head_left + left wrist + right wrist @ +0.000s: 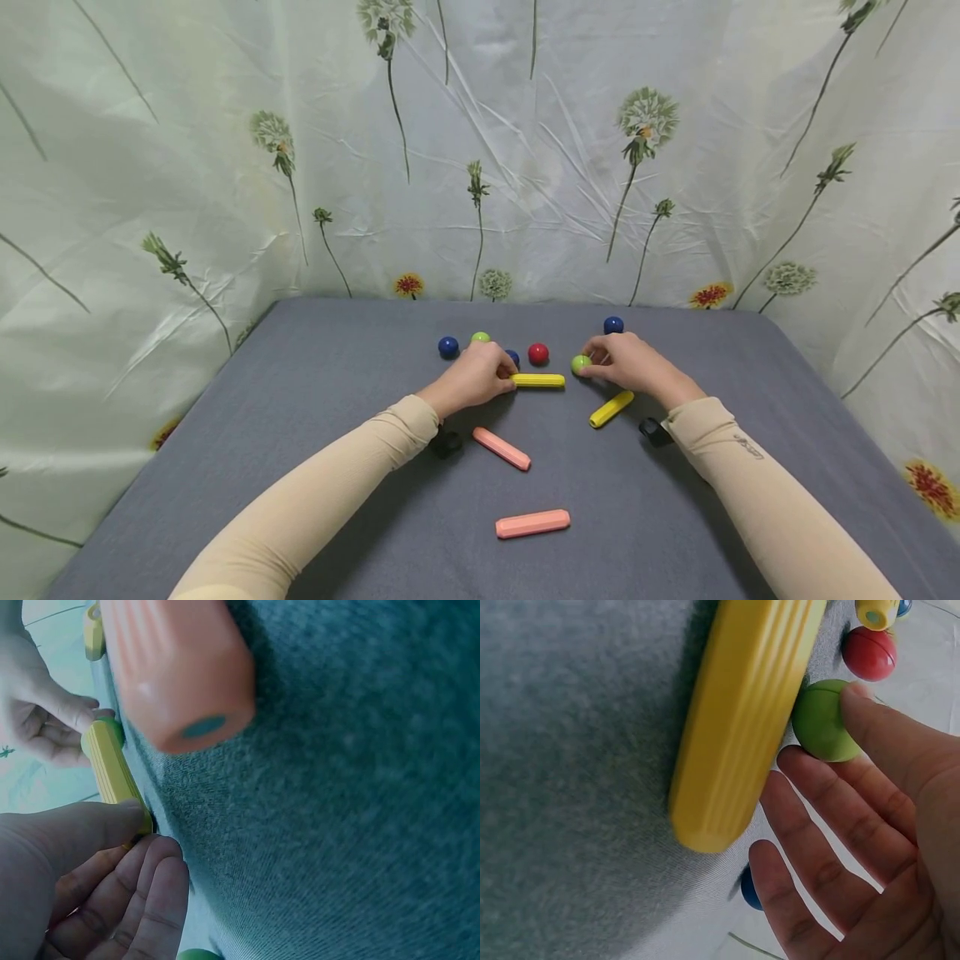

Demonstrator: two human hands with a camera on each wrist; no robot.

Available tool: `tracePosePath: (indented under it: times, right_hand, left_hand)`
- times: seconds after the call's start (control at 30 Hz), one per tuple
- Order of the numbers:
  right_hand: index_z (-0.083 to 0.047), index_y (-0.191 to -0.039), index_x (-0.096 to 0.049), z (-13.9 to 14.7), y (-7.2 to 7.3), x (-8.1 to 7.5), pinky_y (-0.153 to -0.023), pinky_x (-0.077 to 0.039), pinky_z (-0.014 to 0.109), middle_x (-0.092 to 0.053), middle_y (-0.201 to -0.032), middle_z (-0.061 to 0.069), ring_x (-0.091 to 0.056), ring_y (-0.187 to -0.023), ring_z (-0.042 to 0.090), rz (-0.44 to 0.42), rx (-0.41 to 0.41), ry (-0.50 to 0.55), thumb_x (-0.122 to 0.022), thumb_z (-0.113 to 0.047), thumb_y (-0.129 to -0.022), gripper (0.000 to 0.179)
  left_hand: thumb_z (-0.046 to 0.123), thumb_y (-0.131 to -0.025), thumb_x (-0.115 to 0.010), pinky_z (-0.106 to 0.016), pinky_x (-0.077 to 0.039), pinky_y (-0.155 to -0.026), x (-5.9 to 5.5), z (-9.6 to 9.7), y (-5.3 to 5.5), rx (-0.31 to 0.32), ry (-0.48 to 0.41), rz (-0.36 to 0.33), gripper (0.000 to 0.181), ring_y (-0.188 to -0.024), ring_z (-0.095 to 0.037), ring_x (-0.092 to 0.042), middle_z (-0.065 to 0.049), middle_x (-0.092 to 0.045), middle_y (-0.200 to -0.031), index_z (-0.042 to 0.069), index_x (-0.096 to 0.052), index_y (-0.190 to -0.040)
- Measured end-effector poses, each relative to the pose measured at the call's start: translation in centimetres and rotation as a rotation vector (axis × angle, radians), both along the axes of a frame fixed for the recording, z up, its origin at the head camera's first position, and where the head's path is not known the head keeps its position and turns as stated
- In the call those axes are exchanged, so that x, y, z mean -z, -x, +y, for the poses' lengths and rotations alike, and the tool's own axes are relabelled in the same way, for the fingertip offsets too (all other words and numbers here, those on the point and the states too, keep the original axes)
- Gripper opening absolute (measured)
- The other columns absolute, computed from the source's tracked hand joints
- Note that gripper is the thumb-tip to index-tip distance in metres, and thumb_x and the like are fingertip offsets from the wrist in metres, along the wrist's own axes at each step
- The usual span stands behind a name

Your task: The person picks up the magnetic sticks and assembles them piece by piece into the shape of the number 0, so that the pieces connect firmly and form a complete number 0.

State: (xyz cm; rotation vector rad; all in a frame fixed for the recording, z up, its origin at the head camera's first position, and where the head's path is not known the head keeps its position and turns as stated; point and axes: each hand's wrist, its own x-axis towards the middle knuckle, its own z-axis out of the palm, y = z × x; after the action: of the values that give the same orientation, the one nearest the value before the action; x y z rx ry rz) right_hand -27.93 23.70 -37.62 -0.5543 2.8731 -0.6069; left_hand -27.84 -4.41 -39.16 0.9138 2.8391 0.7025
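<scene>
My left hand (477, 377) pinches the left end of a yellow fluted stick (538, 381) between thumb and fingers; the stick lies level, pointing right. My right hand (633, 364) has its thumb and fingers around a green ball (581, 365), pinching it at the table surface. In the right wrist view the thumb presses the side of the green ball (826, 721) while the other fingers spread below. A second yellow stick (611, 409) lies slanted just below the right hand. A red ball (538, 354) sits between the two hands.
Near the left hand are a blue ball (448, 347), another green ball (481, 337) and a partly hidden blue ball (512, 358). One more blue ball (613, 325) sits behind the right hand. Two pink sticks (502, 448) lie nearer on the grey table (360, 367); a flowered curtain (525, 167) hangs behind.
</scene>
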Motion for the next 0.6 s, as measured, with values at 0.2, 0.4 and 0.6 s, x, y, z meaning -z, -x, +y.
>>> tracePosePath:
  times: [0.2,0.4,0.6]
  right_hand:
    - [-0.003,-0.121,-0.075,0.1,-0.7,-0.1,-0.090,-0.060,0.046,-0.079,-0.107,0.011,-0.074,-0.101,0.026,-0.008,-0.036,-0.002,-0.078,-0.025,-0.100,0.030]
    - [-0.002,-0.118,-0.076,-0.1,-1.4,-0.2,-0.087,-0.061,0.044,-0.080,-0.104,0.010,-0.074,-0.096,0.022,-0.006,-0.070,0.010,-0.079,-0.024,-0.099,0.029]
    - [-0.003,-0.120,-0.076,-0.3,-1.6,0.0,-0.087,-0.061,0.043,-0.080,-0.104,0.008,-0.074,-0.095,0.020,-0.003,-0.078,0.007,-0.079,-0.023,-0.100,0.029]
  left_hand:
    - [0.013,-0.097,-0.081,-0.027,-0.060,-0.078,-0.2,0.0,0.2,-0.008,0.011,-0.007,0.013,-0.086,-0.010,-0.070,-0.005,-0.082,-0.099,0.007,-0.085,-0.108]
    - [0.013,-0.097,-0.081,-0.029,-0.061,-0.080,-0.3,0.2,0.1,-0.010,0.009,-0.011,0.012,-0.088,-0.012,-0.071,-0.005,-0.082,-0.100,0.007,-0.084,-0.108]
    - [0.013,-0.097,-0.081,-0.027,-0.059,-0.076,-0.4,0.3,0.0,0.000,0.002,-0.005,0.011,-0.084,-0.011,-0.069,-0.005,-0.081,-0.097,0.007,-0.084,-0.106]
